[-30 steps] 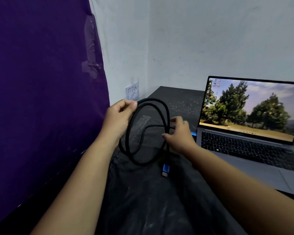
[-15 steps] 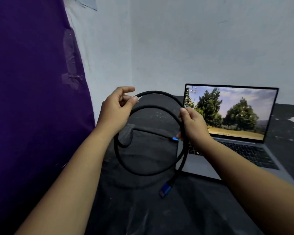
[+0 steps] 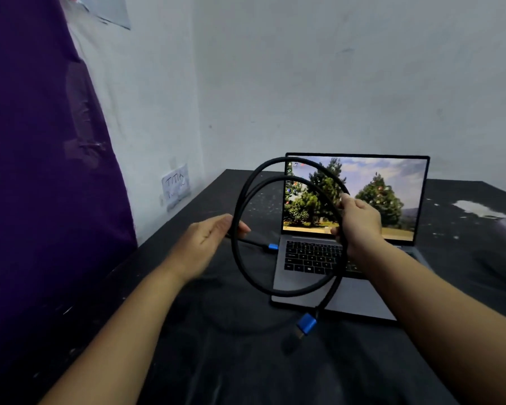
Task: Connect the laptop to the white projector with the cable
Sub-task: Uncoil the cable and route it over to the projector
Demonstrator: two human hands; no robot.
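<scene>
The black cable (image 3: 278, 290) was held up in a double coil in front of the open laptop (image 3: 348, 229), which sat on the dark surface (image 3: 216, 361). The right hand (image 3: 358, 222) had its fingers (image 3: 336, 230) closed around the right side of the coil, while the left hand (image 3: 205, 241) held the left side with its fingers (image 3: 241, 228) loosely curled on the strand. One blue plug (image 3: 306, 324) dangled below the coil above the surface, and the other blue plug (image 3: 272, 247) was just beside the laptop's left edge; I could not tell whether it was inserted.
</scene>
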